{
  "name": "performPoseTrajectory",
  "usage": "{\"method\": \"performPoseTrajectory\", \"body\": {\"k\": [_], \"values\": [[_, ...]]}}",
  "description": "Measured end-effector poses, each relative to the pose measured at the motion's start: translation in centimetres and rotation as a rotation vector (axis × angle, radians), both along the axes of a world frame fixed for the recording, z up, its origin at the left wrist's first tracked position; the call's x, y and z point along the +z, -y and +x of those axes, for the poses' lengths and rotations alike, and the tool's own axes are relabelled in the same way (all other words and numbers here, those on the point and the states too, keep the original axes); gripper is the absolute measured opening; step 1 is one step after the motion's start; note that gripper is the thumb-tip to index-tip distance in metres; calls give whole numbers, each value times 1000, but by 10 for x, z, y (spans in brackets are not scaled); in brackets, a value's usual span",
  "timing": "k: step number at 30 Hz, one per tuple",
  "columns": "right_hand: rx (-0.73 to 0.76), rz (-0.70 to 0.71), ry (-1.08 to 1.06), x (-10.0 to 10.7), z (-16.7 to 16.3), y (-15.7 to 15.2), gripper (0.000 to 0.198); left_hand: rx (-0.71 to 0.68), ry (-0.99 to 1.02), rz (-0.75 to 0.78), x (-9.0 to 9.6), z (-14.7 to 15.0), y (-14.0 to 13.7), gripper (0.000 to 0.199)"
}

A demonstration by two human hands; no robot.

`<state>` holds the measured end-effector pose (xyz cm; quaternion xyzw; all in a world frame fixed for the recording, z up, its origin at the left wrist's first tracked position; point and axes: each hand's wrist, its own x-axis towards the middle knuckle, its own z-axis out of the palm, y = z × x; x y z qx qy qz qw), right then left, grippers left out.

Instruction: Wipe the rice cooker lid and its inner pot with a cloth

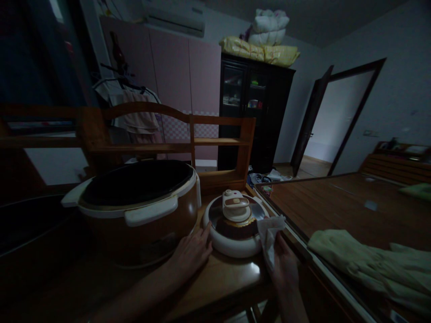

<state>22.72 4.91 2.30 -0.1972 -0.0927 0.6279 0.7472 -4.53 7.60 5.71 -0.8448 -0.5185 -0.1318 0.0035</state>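
A pot lid (235, 246) with a wide white rim, a dark glossy top and a raised knob lies on the wooden table (232, 280). My left hand (192, 252) rests at the lid's left edge, its fingers stretched out and the index fingertip touching the rim. In my right hand (285, 264) is a crumpled white tissue (270, 235), pinched between thumb and fingers against the lid's right side. Left of the lid stands a large brown electric cooker (175, 226), uncovered, with white handles and a dark inside.
Behind the cooker rises a wooden shelf frame (218, 120). At far left is another dark, round vessel (30, 229). To the right stretches a low brown surface (323, 197) with pale green cloth (370, 264) on it. A dark cabinet (279, 107) and an open door (311, 119) stand farther back.
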Motion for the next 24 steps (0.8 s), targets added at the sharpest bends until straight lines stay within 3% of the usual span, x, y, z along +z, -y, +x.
{"method": "performPoseTrajectory", "body": {"k": [14, 17, 24], "values": [[-45, -38, 0, 8, -5, 3, 31, 108, 10, -9, -12, -3, -8, 56], [-49, -34, -2, 8, -5, 2, 32, 92, 28, -34, -11, -3, -6, 64], [-36, -27, 29, 10, -6, 2, 32, 64, 23, -51, -10, -6, -5, 57]]}}
